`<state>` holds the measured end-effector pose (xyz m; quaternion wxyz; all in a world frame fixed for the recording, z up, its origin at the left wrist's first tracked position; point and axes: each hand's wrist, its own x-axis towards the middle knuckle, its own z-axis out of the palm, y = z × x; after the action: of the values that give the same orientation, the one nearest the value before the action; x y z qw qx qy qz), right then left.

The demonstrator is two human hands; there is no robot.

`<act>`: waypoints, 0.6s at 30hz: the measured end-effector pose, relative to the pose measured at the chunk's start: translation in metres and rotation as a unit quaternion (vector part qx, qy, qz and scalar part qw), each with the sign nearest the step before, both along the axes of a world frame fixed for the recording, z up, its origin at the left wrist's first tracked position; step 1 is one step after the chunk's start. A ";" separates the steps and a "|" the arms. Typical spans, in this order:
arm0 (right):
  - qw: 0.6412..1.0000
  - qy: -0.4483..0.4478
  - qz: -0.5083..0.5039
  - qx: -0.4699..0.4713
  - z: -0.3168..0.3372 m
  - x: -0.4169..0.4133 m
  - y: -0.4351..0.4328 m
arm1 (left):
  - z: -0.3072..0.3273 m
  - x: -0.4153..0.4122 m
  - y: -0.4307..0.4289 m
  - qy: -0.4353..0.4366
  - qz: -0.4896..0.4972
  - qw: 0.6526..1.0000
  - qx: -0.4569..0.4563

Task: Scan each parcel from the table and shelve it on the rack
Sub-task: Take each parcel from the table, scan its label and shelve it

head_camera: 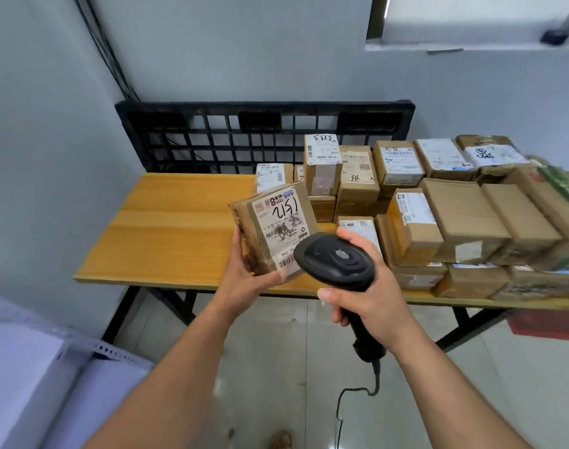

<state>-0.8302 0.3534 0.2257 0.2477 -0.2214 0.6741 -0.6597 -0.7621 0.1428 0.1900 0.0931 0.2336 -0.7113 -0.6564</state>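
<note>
Right hand (367, 286) grips a black scanner (336, 257) beside the parcel (273, 228): brown, scuffed, with a scribbled white label, gripped by the left hand (244, 270) above the table (166, 234) edge.

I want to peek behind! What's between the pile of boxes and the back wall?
A black grid pallet stands on edge between the boxes and the wall, in the head view.
</note>
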 end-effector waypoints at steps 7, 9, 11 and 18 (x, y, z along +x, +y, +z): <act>0.995 -0.019 0.075 -0.068 0.025 0.028 0.016 | 0.030 0.027 -0.009 0.021 0.053 0.997 -0.053; 0.993 -0.017 0.085 -0.078 0.029 0.035 0.021 | 0.036 0.035 -0.008 0.027 0.064 0.995 -0.070; 0.993 -0.012 0.089 -0.082 0.032 0.040 0.027 | 0.041 0.043 -0.005 0.026 0.071 0.993 -0.086; 0.992 -0.004 0.096 -0.082 0.037 0.061 0.050 | 0.049 0.072 0.011 0.019 0.094 0.989 -0.111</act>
<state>-0.7693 0.4031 0.2625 0.2935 -0.3020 0.5924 -0.6868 -0.6896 0.1537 0.2390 0.1932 0.2754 -0.7525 -0.5662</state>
